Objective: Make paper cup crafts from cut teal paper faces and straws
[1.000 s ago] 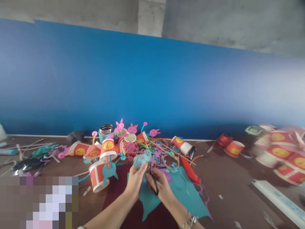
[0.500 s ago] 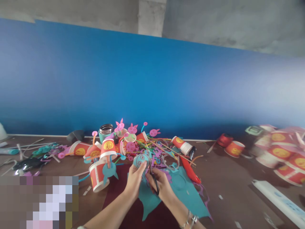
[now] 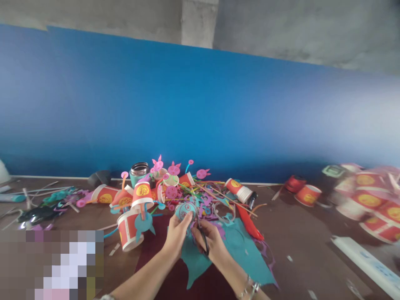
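Observation:
Pinched between the thumb and fingers of my left hand (image 3: 177, 233) is a round teal paper cutout (image 3: 185, 209) with a face drawn on it. My right hand (image 3: 212, 239) is closed round black-handled scissors (image 3: 205, 241), whose blades meet the cutout's right edge. Whether the blades are apart is too small to tell. Below both hands lies a cut teal sheet (image 3: 233, 254), over a dark maroon sheet (image 3: 156, 254). Part of the cutout is hidden behind my left thumb.
Red paper cups (image 3: 128, 231) with teal and pink cutouts stand to the left. Behind my hands is a heap of coloured scraps and sticks (image 3: 209, 198). A white power strip (image 3: 365, 262) and stacked cups (image 3: 371, 200) are at the right. A blue partition (image 3: 200, 112) rises behind.
Almost nothing differs. Both hands keep the same place, with the cutout and the scissors still held.

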